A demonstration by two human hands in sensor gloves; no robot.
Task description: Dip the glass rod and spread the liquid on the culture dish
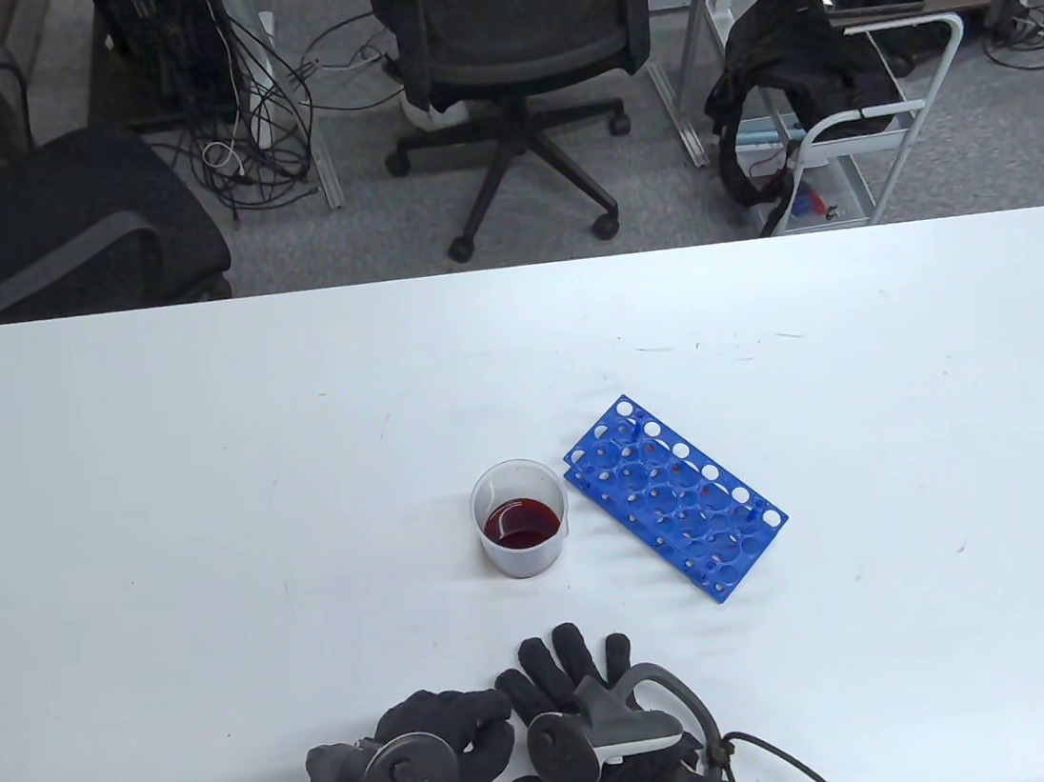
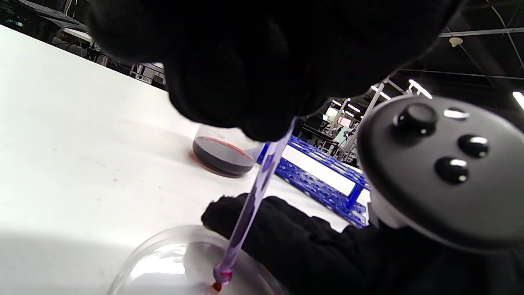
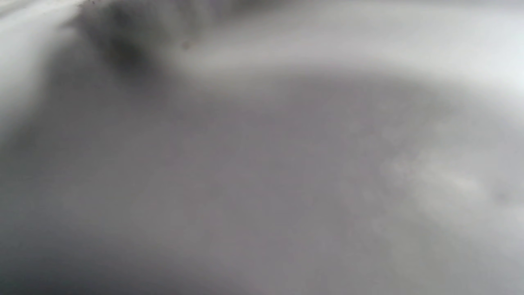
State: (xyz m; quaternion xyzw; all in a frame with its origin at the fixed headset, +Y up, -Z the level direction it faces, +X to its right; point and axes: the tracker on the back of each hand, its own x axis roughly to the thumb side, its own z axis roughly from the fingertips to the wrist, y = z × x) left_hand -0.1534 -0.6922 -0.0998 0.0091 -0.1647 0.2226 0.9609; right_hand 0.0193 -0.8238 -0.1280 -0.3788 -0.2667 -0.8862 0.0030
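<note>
**Touching a wet rod tip to the dish near the table's front edge**

Pinching a thin clear glass rod (image 2: 256,192) from above, the black-gloved left hand (image 1: 409,771) has its fingers (image 2: 229,69) curled tightly together around the rod's upper end. The rod slants down from that grip, and its rounded tip, carrying a bead of red liquid, meets the inside of a shallow clear round culture dish (image 2: 163,262). In the table view the dish and rod are hidden beneath the two hands, which sit close to the front edge of the white table (image 1: 162,506), a little left of its middle.

The black-gloved right hand (image 1: 575,720) lies just beside the left one, palm down, with its fingers (image 1: 557,660) spread wide and stretched flat toward the far edge. In the left wrist view its fingertips reach the dish's rim; whether they press on it I cannot tell. It holds nothing that shows. The right wrist view is a grey blur and adds nothing.

Farther from the front edge, near the table's centre, stands a small clear beaker of dark red liquid (image 1: 520,518). A blue plastic test-tube rack (image 1: 675,496) lies just to its right, set at an angle.
</note>
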